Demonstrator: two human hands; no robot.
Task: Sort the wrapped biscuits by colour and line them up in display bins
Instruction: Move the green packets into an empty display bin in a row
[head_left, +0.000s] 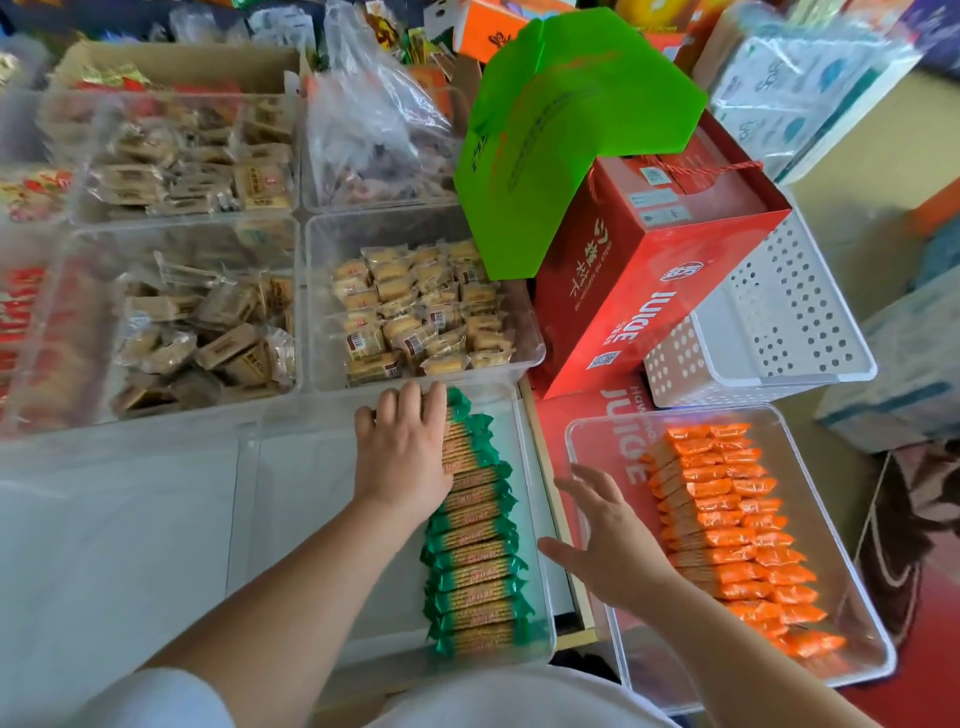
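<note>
Clear plastic bins and cartons are being kept packed close together across a crowded stock area, with a red surface showing at the near right.

The left hand (402, 447) is being pressed flat, fingers nearly straight and together, on the far end of the green-wrapped biscuits (475, 551); nothing is being gripped by it. The right hand (613, 540) is being held open with its fingers spread and nothing in it, over the left rim of the right-hand bin; whether the rim is being touched cannot be told.

The green-wrapped biscuits are being kept in one long row, packet against packet, running from near to far along the right side of the near clear bin (311, 519). Just to the right, the orange-wrapped biscuits (727, 530) are being kept lined up the same way in a second clear bin (857, 561), which is being carried on a flat red juice carton (587, 410).

Beyond the green row, pale yellow packets (415, 306) are being held loose in another bin, with brown packets (208, 322) in the bin to its left. At the far right, a tilted red juice box (639, 291) is being partly covered by a bright green folded box (561, 130), and a white perforated basket (779, 312) is being kept beside it.
</note>
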